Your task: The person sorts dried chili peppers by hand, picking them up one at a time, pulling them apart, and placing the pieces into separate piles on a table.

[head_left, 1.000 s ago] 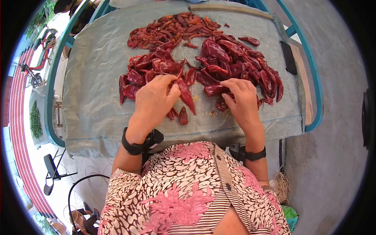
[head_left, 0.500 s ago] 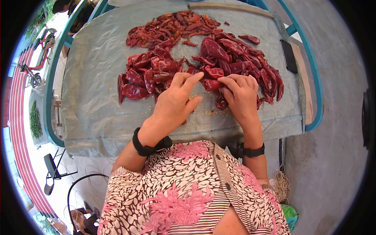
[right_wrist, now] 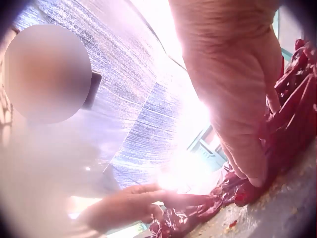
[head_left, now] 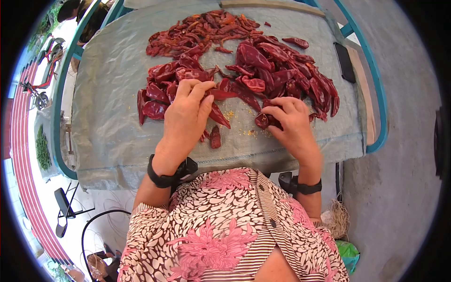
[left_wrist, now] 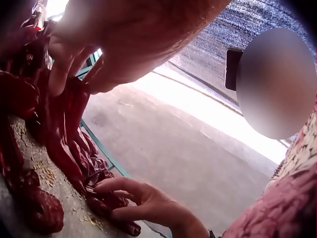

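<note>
In the head view my left hand (head_left: 185, 115) pinches a long red dried chili pepper (head_left: 223, 95) between thumb and fingers, its tip pointing right. Beneath that hand lies the left heap of large dried peppers (head_left: 157, 91). My right hand (head_left: 295, 124), fingers curled, grips a dark, wrinkled pepper (head_left: 262, 121) at the near edge of the right heap (head_left: 277, 61). Another pepper (head_left: 219, 116) and a short piece (head_left: 215, 137) lie between the hands. The left wrist view shows the left fingertips (left_wrist: 58, 82) against glossy red pepper skin.
A pile of smaller dried chilies (head_left: 202, 30) covers the back of the grey-green sheet (head_left: 108, 94). Yellow seeds (head_left: 244, 124) are scattered in front. A phone (head_left: 344, 62) lies at the right edge, inside a blue metal rail (head_left: 376, 89). A wooden strip (head_left: 272, 6) runs along the back.
My left hand moved right to the pepper at my right hand, then came back left with a pepper. My right hand let go of that pepper and shifted down to a darker one.
</note>
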`<state>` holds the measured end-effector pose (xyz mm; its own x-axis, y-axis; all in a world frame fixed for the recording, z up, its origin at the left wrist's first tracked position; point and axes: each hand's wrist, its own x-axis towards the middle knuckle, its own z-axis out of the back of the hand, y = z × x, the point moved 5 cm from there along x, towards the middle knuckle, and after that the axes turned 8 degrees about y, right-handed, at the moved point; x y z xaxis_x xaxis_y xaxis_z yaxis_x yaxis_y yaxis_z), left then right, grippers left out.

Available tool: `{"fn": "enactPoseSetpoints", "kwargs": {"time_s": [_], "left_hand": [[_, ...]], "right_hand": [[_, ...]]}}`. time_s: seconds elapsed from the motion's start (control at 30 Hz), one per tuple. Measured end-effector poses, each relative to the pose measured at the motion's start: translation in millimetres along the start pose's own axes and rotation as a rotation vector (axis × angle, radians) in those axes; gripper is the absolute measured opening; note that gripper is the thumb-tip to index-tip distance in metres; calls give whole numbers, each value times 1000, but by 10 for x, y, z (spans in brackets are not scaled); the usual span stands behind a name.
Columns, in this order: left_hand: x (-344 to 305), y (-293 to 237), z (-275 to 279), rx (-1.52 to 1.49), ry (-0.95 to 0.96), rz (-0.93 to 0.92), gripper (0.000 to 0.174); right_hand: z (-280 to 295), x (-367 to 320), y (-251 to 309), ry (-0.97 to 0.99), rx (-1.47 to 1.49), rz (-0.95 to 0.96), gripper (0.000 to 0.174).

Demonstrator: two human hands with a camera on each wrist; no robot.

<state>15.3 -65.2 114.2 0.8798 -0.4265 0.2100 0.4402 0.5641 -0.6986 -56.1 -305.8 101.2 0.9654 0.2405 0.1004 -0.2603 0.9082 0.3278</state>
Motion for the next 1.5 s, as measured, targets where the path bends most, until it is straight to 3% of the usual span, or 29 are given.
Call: {"fn": "enactPoseSetpoints", "kwargs": {"time_s": [0.33, 0.5, 0.7, 0.8, 0.97, 1.07, 1.17, 1.27, 1.37, 1.5], "left_hand": [[-50, -192, -258, -142, 123, -167, 35], [-26, -266, -374, -145, 167, -246, 39], [-47, -119, -434, -108, 166, -137, 26], [-22, -55, -368, -126, 38, -81, 19], [22, 40, -18, 32, -244, -92, 28], [-13, 15, 51, -124, -196, 74, 30], [-8, -67, -1, -80, -162, -69, 28], [-22, -75, -149, -125, -80, -124, 28], [-34, -161, -254, -170, -20, -162, 30], [-34, -270, -323, -247, 69, -139, 32]], "right_hand": [[-65, 97, -18, -249, 20, 18, 31], [-43, 198, 206, -212, 112, 130, 35], [-116, 214, 191, -188, 200, 80, 40], [-138, 196, 104, -197, 223, 5, 40], [-166, 121, -40, -183, 103, -46, 38], [-114, 124, -5, -201, 0, -68, 35], [-142, 148, -57, -253, 8, -107, 30], [-130, 147, -109, -291, 74, -103, 27], [-6, 138, -50, -313, 322, -163, 23], [76, 178, 187, -291, 597, -64, 23]]}}
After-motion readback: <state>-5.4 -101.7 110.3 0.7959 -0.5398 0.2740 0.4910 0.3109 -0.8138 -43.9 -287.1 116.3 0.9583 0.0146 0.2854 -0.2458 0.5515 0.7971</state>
